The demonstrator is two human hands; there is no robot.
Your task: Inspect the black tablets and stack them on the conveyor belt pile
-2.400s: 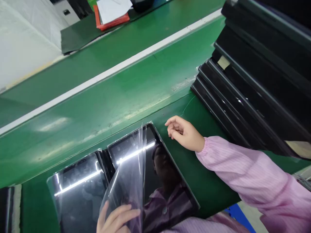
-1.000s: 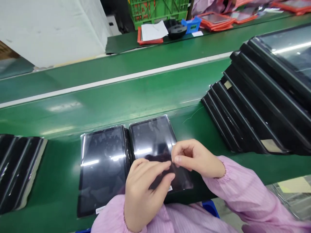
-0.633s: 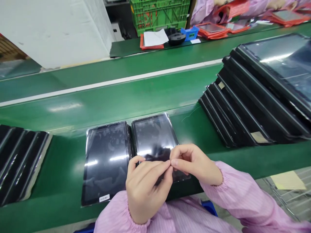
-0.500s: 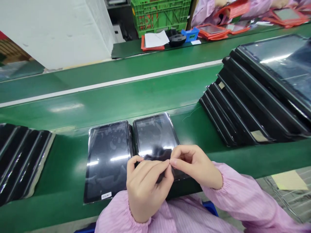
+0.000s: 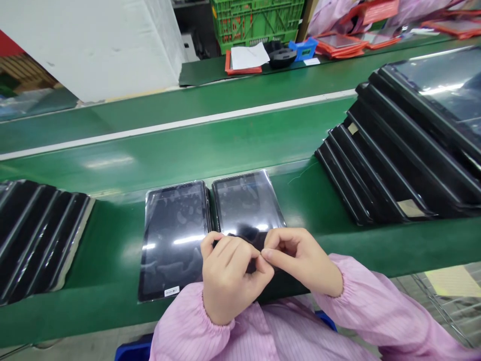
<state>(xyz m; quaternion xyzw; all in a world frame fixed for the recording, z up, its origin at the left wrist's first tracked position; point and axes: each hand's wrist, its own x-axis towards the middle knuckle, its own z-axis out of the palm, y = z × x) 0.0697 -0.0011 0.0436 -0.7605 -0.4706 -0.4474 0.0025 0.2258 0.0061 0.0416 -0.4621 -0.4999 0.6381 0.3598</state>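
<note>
My left hand [image 5: 233, 276] and my right hand [image 5: 302, 258] meet fingertip to fingertip above the near edge of a black tablet screen [image 5: 248, 203]. Both are closed in a pinch, and whatever lies between the fingertips is too small to make out. Part of that screen is hidden behind my hands. To its left lies a second dark tablet screen [image 5: 175, 235], covered in clear film with bubbles. A small white label [image 5: 172, 291] sits at its lower edge. Each screen appears to lie on others beneath it.
A tall leaning stack of black screens [image 5: 406, 160] stands to the right, and another stack [image 5: 33, 240] to the left. Past the white strip [image 5: 180, 123] are a green crate [image 5: 259, 22], a blue holder [image 5: 303, 48] and red-framed pieces [image 5: 340, 44] near a person's pink sleeves.
The view has shifted slightly, so the bench things appear further right. My hands stay pinched together, with the left fingers bent a little more.
</note>
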